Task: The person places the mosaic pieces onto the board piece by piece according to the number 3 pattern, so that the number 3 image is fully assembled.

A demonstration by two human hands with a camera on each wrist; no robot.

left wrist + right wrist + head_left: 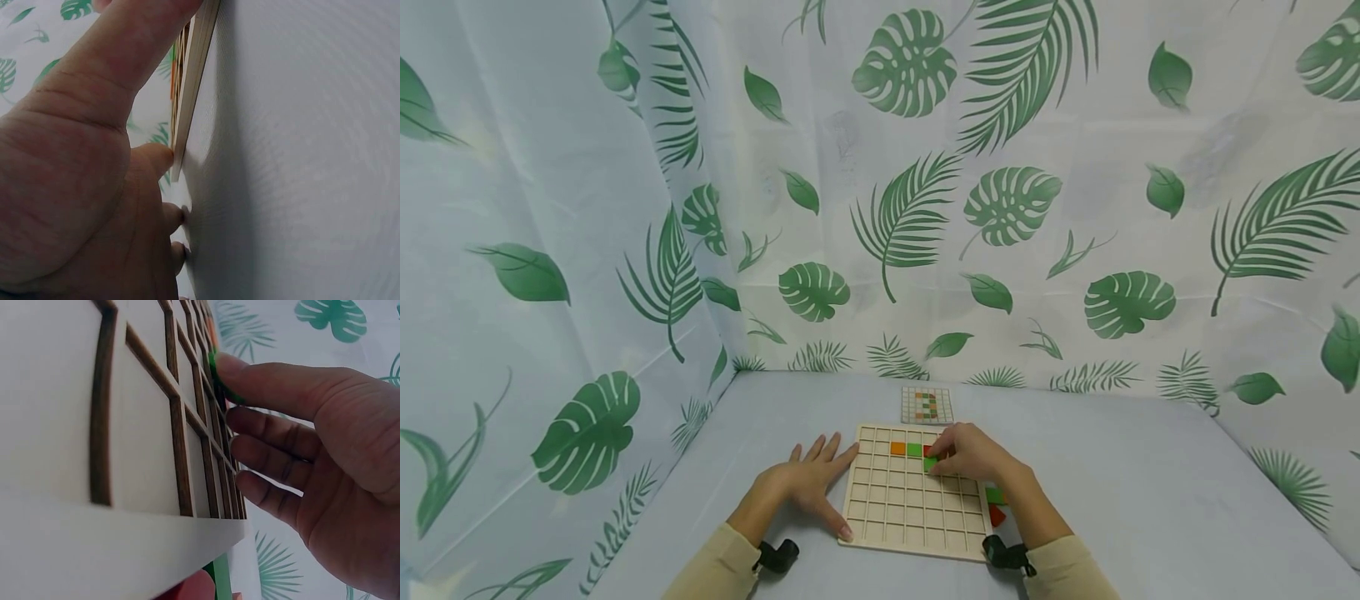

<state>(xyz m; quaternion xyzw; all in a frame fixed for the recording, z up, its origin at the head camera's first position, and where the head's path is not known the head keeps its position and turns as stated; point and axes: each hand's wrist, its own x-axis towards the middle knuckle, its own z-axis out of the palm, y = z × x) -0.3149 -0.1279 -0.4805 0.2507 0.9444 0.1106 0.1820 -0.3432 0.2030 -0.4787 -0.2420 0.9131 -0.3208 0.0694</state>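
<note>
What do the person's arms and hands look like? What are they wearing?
The left sleeve and right sleeve are pale beige, reaching near the wrists. A small, rounded black gadget sits at each wrist. The left hand and right hand wear no gloves.

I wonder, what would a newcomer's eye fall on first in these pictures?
Most likely the leaf-patterned backdrop behind the table. Next comes the pale gridded board on the table, the left hand spread at its left edge. Toward the board's far side, the right hand pinches a green tile, with an orange tile nearby.
</note>
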